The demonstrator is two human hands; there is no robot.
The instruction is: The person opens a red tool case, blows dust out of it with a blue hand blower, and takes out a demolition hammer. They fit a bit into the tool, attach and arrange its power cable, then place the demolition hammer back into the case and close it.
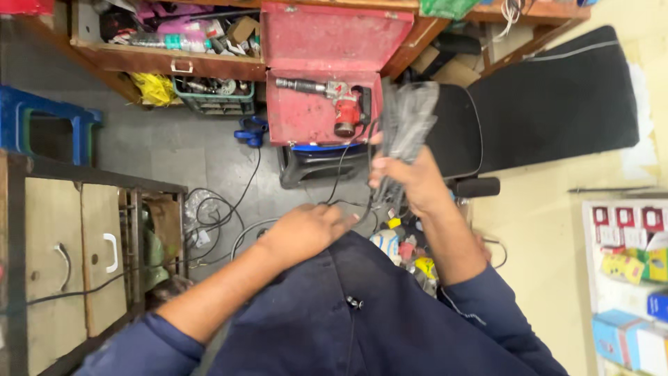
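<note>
So the floor's pretty cramped: open red toolbox (pixel 316 104) with a hammer drill (pixel 334 97) just ahead, black bench (pixel 550 104) right. Right hand (pixel 410 181) is clenched around a blurry grey cable bundle (pixel 407 118), raised above the fist. Left hand (pixel 309 230) rests loosely open on the knee, holding nothing.

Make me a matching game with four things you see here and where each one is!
Things:
1. power drill
2. bundle of grey cables
3. blue stool
4. yellow bag

Places:
A. gripped in the right hand
B. on the floor at far left
C. lying in the open red case
D. under the wooden shelf

Pairs: 1-C, 2-A, 3-B, 4-D
</note>
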